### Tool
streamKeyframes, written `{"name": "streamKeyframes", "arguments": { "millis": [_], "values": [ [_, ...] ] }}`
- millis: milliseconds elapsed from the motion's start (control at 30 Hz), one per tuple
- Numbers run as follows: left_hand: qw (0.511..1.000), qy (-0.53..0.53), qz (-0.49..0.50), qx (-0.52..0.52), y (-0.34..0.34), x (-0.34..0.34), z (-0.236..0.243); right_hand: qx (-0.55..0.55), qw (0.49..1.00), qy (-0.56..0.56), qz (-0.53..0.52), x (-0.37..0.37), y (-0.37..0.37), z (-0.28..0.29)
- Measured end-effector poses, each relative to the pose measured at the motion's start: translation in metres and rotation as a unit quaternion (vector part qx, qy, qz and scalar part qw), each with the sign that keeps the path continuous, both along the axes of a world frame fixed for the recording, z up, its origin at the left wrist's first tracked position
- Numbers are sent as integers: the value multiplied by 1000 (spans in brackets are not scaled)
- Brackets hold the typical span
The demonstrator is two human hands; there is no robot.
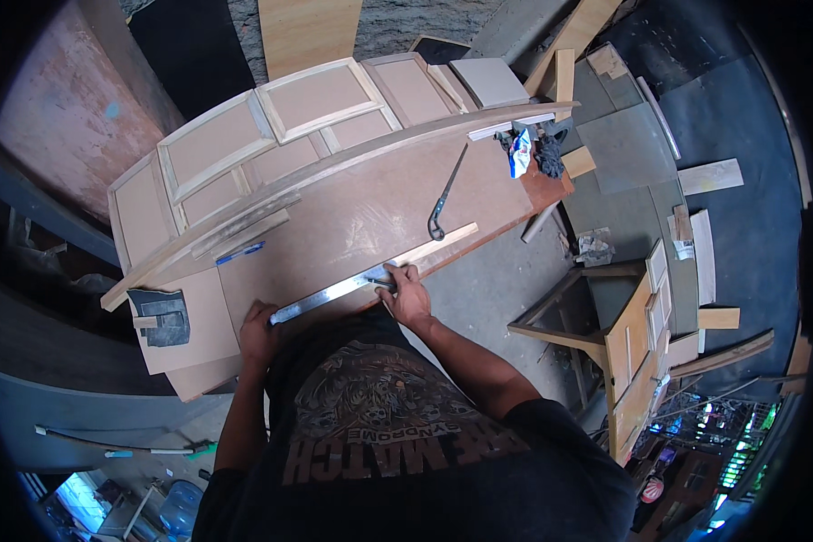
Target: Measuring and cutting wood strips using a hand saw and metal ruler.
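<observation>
A shiny metal ruler (327, 294) lies along the near edge of the brown board-topped table (334, 221), over or beside a pale wooden strip (452, 238) that sticks out past its right end. My left hand (258, 332) is closed at the ruler's left end, fingertips against it. At the other end, my right hand (408, 296) presses its fingers on the ruler and strip, with a slim dark pencil-like tool (380, 282) between thumb and fingers. Beyond the strip rests a handsaw (441, 203) with a dark handle and narrow blade.
Framed panels (212, 154) lie along the table's far side behind a long wooden batten (334, 163). A blue pen (241, 252) and a dark cloth piece (167, 316) lie to the left. Crumpled dark cloth (549, 149) sits far right. A wooden trestle (560, 339) stands at right.
</observation>
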State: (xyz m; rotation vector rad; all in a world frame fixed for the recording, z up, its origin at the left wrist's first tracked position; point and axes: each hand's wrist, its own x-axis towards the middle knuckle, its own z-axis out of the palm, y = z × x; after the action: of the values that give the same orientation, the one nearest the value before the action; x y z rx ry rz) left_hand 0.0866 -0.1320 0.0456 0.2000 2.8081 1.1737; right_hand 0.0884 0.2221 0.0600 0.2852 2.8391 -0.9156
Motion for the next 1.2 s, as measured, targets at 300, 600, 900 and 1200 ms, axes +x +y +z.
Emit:
{"name": "streamKeyframes", "arguments": {
  "millis": [300, 600, 900, 1200],
  "values": [
    [1000, 3, -17, -23, -17, 10, 2, -2, 997, 6, -81, -18, 21, -8],
    [1000, 6, -2, -19, -15, 14, 5, 40, 987, -93, -122, -70, 78, -6],
    [999, -12, 7, -36, -14, 12, 3, -22, 967, -61, -247, -79, 118, -9],
    [1000, 2, -4, -17, -2, -3, 10, -70, 962, -10, -265, -47, 77, -24]
  ]
}}
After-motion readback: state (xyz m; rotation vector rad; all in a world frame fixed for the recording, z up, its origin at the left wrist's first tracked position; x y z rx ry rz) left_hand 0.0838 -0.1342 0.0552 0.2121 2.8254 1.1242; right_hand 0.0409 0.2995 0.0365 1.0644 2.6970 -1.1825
